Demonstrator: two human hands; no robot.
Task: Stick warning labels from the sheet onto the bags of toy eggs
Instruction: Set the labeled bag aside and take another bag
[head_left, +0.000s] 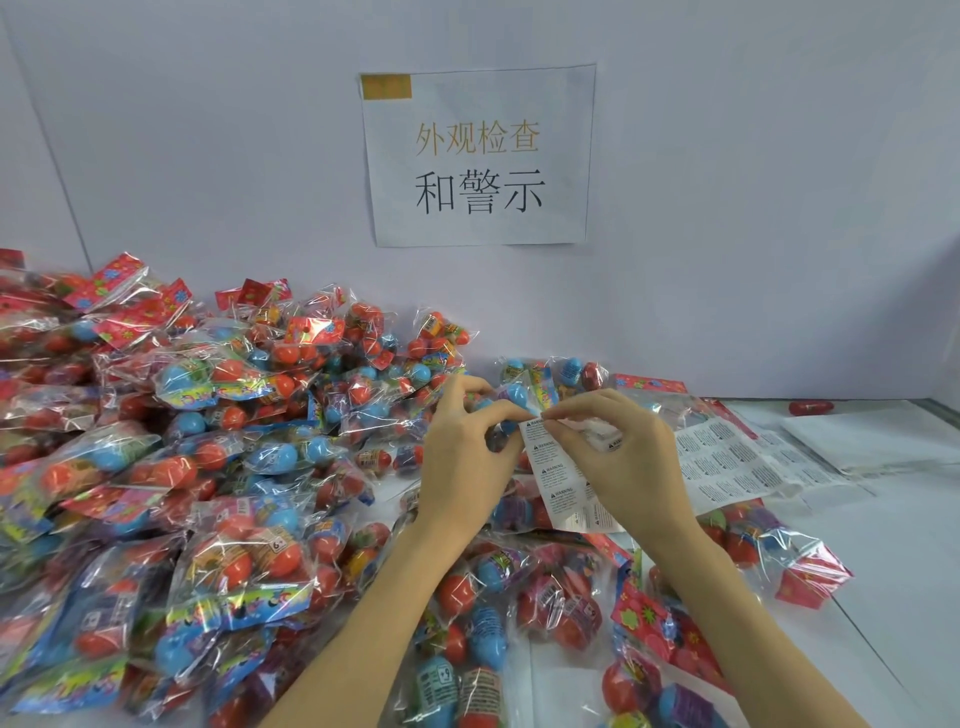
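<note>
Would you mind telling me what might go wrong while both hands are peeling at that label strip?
1. The left hand and right hand pinch the top edge of the label strip in mid-air; a freed label may curl and stick to itself or a finger.
2. The strip hangs just above bags of toy eggs; its sticky side could catch the crinkled plastic.
3. The spare sheet lies on a bag and may slide.
</note>
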